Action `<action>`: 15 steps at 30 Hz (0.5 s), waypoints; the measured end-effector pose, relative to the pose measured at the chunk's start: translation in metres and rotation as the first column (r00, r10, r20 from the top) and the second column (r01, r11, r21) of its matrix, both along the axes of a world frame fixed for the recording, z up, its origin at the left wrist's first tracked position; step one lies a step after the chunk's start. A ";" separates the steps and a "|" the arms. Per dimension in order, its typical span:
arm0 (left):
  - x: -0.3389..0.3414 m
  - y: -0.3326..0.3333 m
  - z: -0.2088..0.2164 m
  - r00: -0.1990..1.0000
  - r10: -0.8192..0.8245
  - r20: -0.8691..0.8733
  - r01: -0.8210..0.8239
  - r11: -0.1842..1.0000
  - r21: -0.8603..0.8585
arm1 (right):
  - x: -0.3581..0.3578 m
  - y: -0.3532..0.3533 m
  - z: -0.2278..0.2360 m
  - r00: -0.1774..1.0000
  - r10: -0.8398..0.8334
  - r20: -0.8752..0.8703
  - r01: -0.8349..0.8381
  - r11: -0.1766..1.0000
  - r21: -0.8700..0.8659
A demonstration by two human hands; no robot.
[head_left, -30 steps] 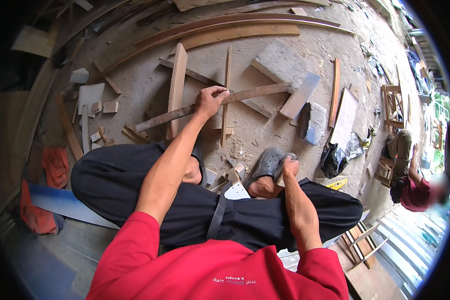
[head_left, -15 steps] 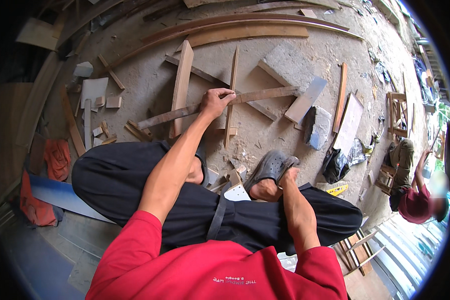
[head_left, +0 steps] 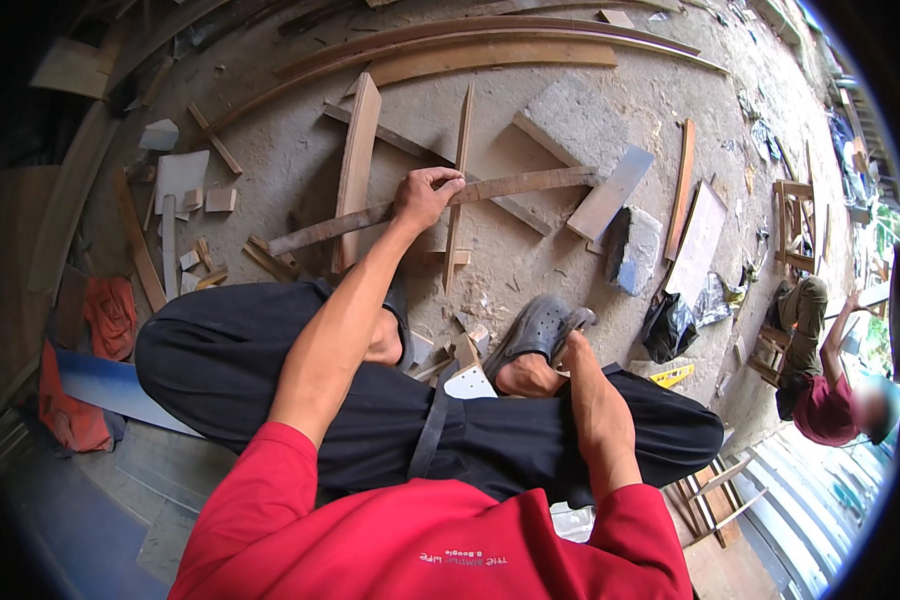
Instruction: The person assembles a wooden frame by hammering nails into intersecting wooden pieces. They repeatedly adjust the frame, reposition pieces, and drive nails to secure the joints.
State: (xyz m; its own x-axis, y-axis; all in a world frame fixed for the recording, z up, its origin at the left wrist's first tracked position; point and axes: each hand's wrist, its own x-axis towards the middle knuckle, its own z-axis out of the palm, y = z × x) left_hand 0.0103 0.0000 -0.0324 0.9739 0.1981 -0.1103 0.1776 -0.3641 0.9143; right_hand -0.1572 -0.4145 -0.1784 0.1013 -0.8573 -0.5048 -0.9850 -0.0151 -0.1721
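My left hand (head_left: 427,199) reaches out over a long narrow wooden strip (head_left: 530,184), its fingers pinched together where the strip crosses a thin upright slat (head_left: 463,130). Whatever sits between the fingertips is too small or hidden to make out. The strip also crosses a wider plank (head_left: 358,165) on the left and ends by a pale board (head_left: 610,197). My right hand (head_left: 576,342) is low beside the grey clog (head_left: 540,325) on my right foot; its fingers are hard to tell apart from the clog.
A rough concrete slab (head_left: 580,115) and a block (head_left: 632,250) lie to the right. Long curved boards (head_left: 490,62) span the far side. A handsaw blade (head_left: 120,390) rests at left by an orange cloth (head_left: 110,315). Another person (head_left: 830,400) sits at far right.
The view has shifted slightly. My left hand keeps its pinch at the strip and slat. The person at far right has moved an arm a little.
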 end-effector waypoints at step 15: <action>-0.002 0.006 0.008 0.995 -0.089 -0.037 0.089 0.996 -0.017 | 0.003 0.000 -0.006 0.882 0.393 -0.262 -0.426 0.901 -0.082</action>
State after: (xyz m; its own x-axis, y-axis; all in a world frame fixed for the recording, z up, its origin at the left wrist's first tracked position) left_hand 0.0080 0.0062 -0.0247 0.9827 0.1091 -0.1496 0.1797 -0.3663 0.9130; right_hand -0.1544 -0.4142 -0.1845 0.3518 -0.8255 -0.4413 -0.8968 -0.4323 0.0937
